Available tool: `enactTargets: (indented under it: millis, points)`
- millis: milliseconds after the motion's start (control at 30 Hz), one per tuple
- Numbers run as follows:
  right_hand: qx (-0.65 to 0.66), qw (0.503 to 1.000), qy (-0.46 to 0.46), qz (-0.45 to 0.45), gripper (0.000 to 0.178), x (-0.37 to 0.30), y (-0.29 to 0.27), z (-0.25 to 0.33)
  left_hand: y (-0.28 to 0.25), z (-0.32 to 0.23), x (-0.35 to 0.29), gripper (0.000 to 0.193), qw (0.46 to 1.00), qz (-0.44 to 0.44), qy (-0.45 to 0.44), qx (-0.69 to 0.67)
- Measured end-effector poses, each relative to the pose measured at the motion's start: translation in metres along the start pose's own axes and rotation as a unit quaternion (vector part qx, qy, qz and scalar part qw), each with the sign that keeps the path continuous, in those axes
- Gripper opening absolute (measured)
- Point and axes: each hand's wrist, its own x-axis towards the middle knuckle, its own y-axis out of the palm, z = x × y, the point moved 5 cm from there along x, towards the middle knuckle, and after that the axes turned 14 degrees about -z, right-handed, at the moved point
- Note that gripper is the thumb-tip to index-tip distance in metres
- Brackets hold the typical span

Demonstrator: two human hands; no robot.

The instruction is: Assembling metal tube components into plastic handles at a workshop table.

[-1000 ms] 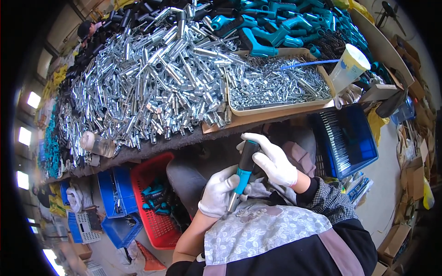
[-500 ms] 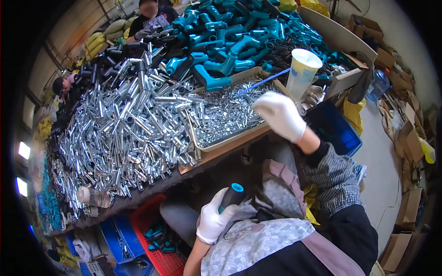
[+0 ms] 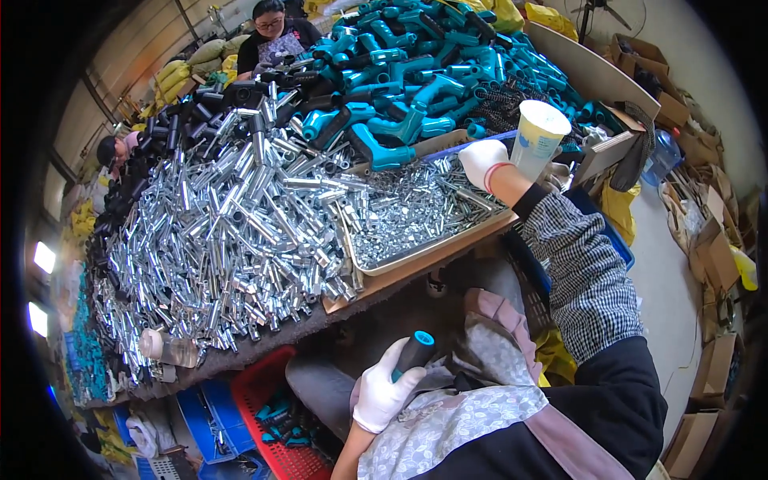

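Counter (image 3: 264, 344) heaped with metal tubes (image 3: 216, 240); right hand (image 3: 482, 162) reaches into screw tray (image 3: 416, 258); left hand (image 3: 382, 392) grips black, teal-capped handle (image 3: 412, 354).

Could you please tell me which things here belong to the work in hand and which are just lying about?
In use:
- black handle with teal end, held in the gloved left hand
- tray of small metal parts, with the gloved right hand at its far edge

Lying about:
- paper cup
- red basket
- clear bottle
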Motion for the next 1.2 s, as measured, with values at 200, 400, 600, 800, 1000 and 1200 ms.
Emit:
enactTargets:
  millis: [200, 400, 600, 800, 1000, 1200]
  points:
    - [-0.001, 0.997, -0.029, -0.07, 0.014, -0.001, -0.033, -0.006, -0.005, 0.0, 0.0, 0.061, 1.0, -0.002, 0.009, -0.01]
    - [0.342, 0.902, 0.057, -0.258, 0.02, -0.035, -0.078, -0.018, -0.007, 0.005, 0.004, 0.064, 0.998, 0.007, -0.03, -0.049]
    - [0.738, 0.649, 0.157, -0.095, 0.011, -0.1, -0.093, 0.029, -0.01, 0.01, 0.011, 0.071, 0.99, -0.021, -0.065, -0.122]
    - [0.733, 0.663, 0.006, 0.152, 0.019, -0.168, -0.122, 0.109, -0.031, -0.012, 0.029, 0.065, 0.995, -0.052, 0.022, -0.078]
    - [0.693, 0.71, -0.105, 0.066, 0.014, -0.158, -0.144, 0.124, -0.047, -0.01, 0.032, 0.063, 0.999, -0.031, 0.022, -0.033]
    - [0.646, 0.728, -0.224, -0.048, 0.011, -0.147, -0.147, 0.147, -0.049, -0.01, 0.03, 0.061, 0.989, -0.074, 0.124, 0.0]
